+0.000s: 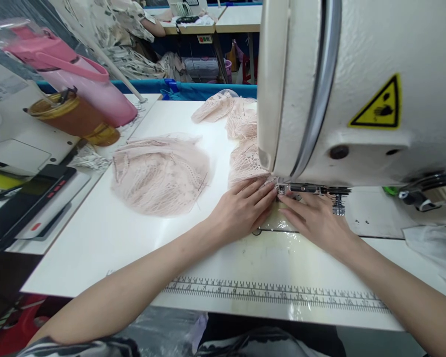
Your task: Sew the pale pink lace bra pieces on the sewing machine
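Note:
Pale pink lace fabric (248, 161) runs along the machine's left side and up to its presser foot (281, 188). Resting on the front edge of that lace is my left hand (243, 206), its fingers flat and pointing at the needle area. My right hand (317, 218) lies on the machine bed just right of the foot, thumb and fingers apart, with some fingertips hidden behind the foot's metal parts. The sewing machine head (319, 89) hides the needle and part of the lace. Another pink lace piece (159, 173) lies spread on the table to the left.
A printed ruler (267, 292) runs along the table's front edge. At left stand a pink bottle (85, 79), an amber cup (76, 119) and a black device (33, 198). White plastic (434, 248) lies at right. Another person (115, 34) sits beyond the blue divider.

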### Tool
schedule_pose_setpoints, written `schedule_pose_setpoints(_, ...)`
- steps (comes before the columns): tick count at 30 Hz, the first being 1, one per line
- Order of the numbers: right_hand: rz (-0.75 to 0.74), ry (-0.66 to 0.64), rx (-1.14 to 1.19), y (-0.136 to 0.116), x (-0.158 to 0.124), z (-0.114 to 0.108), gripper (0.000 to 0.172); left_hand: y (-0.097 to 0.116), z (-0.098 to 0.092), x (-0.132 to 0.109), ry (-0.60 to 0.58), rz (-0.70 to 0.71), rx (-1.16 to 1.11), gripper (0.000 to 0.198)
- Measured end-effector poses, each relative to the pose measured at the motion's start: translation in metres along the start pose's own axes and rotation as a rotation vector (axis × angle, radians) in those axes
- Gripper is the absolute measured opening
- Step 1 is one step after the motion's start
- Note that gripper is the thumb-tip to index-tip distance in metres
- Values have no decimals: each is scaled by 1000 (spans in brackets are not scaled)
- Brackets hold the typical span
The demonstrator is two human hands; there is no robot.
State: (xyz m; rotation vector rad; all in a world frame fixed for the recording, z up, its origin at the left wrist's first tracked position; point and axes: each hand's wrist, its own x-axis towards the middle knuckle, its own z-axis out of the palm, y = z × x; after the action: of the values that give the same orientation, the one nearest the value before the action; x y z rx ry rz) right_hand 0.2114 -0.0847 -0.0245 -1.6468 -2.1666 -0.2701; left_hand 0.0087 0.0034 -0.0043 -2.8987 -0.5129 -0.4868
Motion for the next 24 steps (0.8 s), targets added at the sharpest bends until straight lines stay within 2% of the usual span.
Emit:
schedule_pose_setpoints(12, -19, 32, 49, 7, 3, 1, 34, 0, 0, 2, -23, -16, 2, 36)
schedule_pose_setpoints(17, 34, 73, 74, 13, 6, -1, 28, 0, -1, 1, -37, -29, -9, 38)
schedule_pose_setpoints(20, 67, 84, 114, 19, 5, 3, 27, -1, -1, 0, -46, -39, -6, 39)
schedule_pose_setpoints(24, 12, 94, 182, 30, -1, 12, 24, 1, -2, -2, -32, -25, 20, 38)
